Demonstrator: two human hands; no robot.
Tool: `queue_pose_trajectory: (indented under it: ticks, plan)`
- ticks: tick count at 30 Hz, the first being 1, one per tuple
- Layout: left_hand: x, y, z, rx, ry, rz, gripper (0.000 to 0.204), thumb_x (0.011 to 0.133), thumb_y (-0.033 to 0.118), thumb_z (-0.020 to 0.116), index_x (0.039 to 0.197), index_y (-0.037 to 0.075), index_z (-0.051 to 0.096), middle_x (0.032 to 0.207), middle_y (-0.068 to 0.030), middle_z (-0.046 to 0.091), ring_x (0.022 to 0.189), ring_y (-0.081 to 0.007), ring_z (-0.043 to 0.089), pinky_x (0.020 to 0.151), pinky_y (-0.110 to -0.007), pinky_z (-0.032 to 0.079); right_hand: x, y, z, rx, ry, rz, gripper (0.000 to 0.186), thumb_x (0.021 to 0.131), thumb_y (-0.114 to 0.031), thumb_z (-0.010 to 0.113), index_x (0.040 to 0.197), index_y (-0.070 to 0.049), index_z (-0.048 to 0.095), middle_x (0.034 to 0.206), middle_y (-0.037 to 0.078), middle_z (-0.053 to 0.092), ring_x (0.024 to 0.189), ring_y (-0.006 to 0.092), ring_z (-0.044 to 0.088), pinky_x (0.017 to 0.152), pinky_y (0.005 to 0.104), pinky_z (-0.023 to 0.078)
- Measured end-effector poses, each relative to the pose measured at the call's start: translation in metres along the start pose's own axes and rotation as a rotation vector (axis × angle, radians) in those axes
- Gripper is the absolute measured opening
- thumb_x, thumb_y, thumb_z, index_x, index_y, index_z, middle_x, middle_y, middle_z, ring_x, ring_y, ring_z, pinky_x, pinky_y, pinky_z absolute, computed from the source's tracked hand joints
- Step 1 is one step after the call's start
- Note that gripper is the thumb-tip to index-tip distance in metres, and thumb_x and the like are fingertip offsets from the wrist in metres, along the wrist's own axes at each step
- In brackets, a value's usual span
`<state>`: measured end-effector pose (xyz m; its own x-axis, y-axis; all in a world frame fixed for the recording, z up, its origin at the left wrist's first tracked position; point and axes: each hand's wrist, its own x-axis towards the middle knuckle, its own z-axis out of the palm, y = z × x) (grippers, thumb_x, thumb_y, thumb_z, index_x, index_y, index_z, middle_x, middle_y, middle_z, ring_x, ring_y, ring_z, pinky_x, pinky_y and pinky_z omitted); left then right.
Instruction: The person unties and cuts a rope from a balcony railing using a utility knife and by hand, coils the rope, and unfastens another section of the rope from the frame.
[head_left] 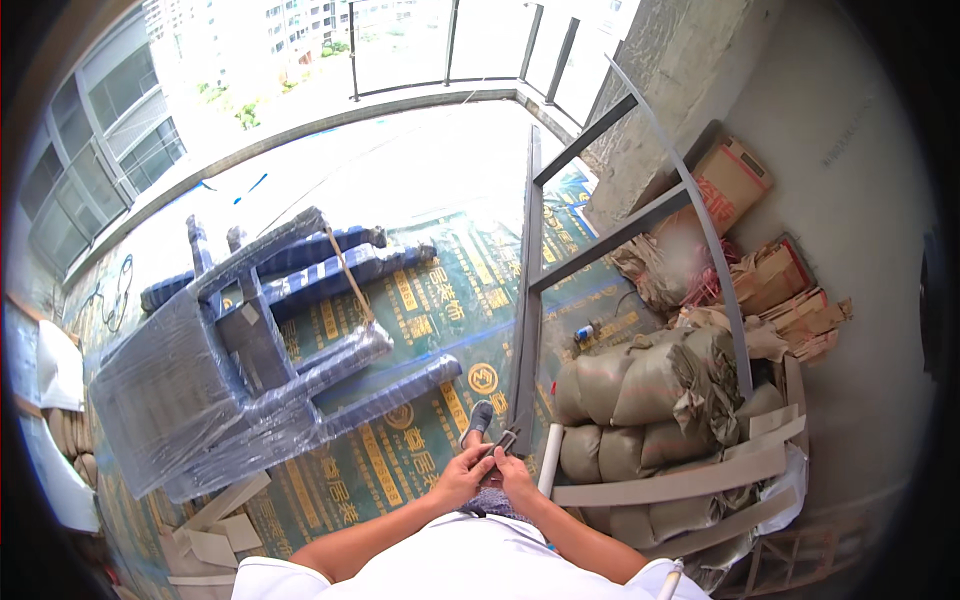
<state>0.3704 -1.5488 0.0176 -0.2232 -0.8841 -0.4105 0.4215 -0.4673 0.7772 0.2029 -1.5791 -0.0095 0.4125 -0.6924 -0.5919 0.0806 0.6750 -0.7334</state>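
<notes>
In front of my waist, my left hand (462,481) and my right hand (515,477) are close together, fingers closed round a small dark forked piece (503,443). It looks like metal, but its exact kind cannot be made out. Its forked end points up and away from me, while my fingers hide the lower part. Just beyond my hands is my shoe (479,420) on the floor covering. A long dark metal frame (527,300) with crossbars stretches away from near my hands, bending through the fisheye view.
Film-wrapped dark furniture (180,385) lies to the left on the printed green floor sheeting (420,440). Stacked sacks (640,390) and cardboard strips (690,480) stand at right, with a carton (730,185) behind. Scrap boards (225,535) lie near left. A railing (450,90) edges the far side.
</notes>
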Motion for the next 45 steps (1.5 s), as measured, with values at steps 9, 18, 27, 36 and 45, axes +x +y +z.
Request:
queue_pose_trajectory:
  ticks: [9, 18, 27, 36, 45]
  plan:
    - [0.168, 0.027, -0.205, 0.794, 0.500, -0.065, 0.049, 0.103, 0.042, 0.059, 0.138, 0.008, 0.060, 0.111, -0.0165, 0.073, 0.098, -0.0292, 0.071, 0.088, -0.039, 0.056, 0.186, -0.169, -0.121, 0.001, 0.199, -0.030, 0.036, 0.109, -0.033, 0.047, 0.115, 0.000, 0.058, 0.096, 0.017, 0.073, 0.086, 0.0281, 0.074, 0.080, 0.0405, 0.061]
    - [0.138, 0.036, -0.325, 0.528, 1.206, -0.958, 0.032, 0.098, 0.029, 0.056, 0.106, 0.001, 0.069, 0.074, -0.0153, 0.065, 0.048, -0.0279, 0.059, 0.044, -0.041, 0.050, 0.345, -0.350, -0.172, 0.113, 0.227, -0.170, 0.033, 0.107, -0.032, 0.048, 0.119, -0.002, 0.053, 0.086, 0.016, 0.070, 0.073, 0.0305, 0.073, 0.065, 0.0427, 0.060]
    - [0.462, 0.073, -0.363, 0.396, 0.279, -0.645, 0.040, 0.084, 0.027, 0.074, 0.115, 0.002, 0.072, 0.109, -0.0183, 0.074, 0.102, -0.0299, 0.069, 0.090, -0.045, 0.053, 0.502, -0.472, -0.210, 0.350, 0.476, -0.113, 0.035, 0.106, -0.043, 0.053, 0.115, -0.009, 0.056, 0.073, 0.005, 0.055, 0.057, 0.0196, 0.056, 0.051, 0.0392, 0.049]
    - [0.900, 0.459, -0.452, 0.763, 0.675, -0.089, 0.022, 0.100, 0.019, 0.055, 0.105, 0.001, 0.067, 0.081, -0.0089, 0.067, 0.063, -0.0178, 0.063, 0.058, -0.033, 0.053, 0.672, -0.678, -0.211, 0.318, 0.367, -0.255, 0.032, 0.105, -0.021, 0.049, 0.132, -0.005, 0.050, 0.079, 0.007, 0.055, 0.062, 0.0196, 0.056, 0.057, 0.0375, 0.050]
    - [1.150, 0.614, -0.445, 0.693, 0.424, -0.127, 0.025, 0.101, 0.019, 0.054, 0.117, 0.003, 0.066, 0.089, -0.0102, 0.071, 0.066, -0.0164, 0.065, 0.057, -0.031, 0.052, 0.886, -0.851, -0.256, 0.516, 0.206, -0.302, 0.054, 0.088, -0.006, 0.046, 0.142, -0.006, 0.039, 0.091, 0.012, 0.053, 0.077, 0.0237, 0.058, 0.072, 0.0426, 0.050]
